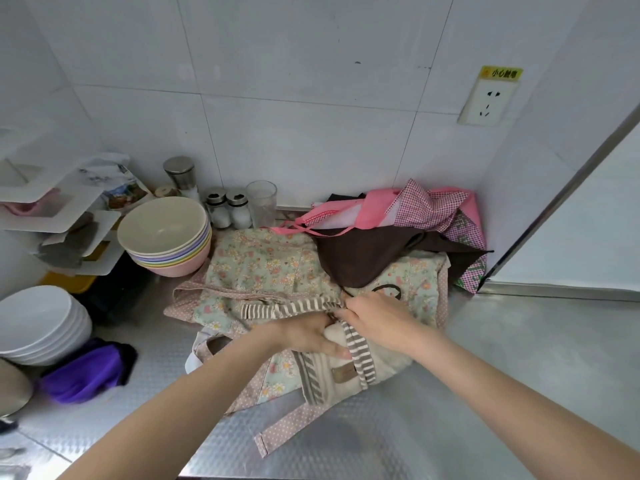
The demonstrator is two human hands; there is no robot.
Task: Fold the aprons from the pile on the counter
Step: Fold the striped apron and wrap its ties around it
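A pile of aprons lies on the steel counter (485, 368). A floral apron (256, 268) with pink dotted trim is spread underneath. On top of it near the front sits a cream apron (349, 379) with brown-and-white striped straps (287, 308). My left hand (311, 336) grips the cream apron's bunched cloth, thumb over a strap. My right hand (377, 315) pinches the striped strap just beside the left hand. A brown apron (360, 258) and a pink checked apron (415, 206) are heaped behind, in the corner.
Stacked pastel bowls (166, 233) stand left of the aprons, with white bowls (38, 323) and a purple cloth (83, 375) further left. Shakers (228, 209) and a glass (261, 202) stand against the tiled wall. A wall socket (488, 102) is at upper right. Bare steel shows right and front.
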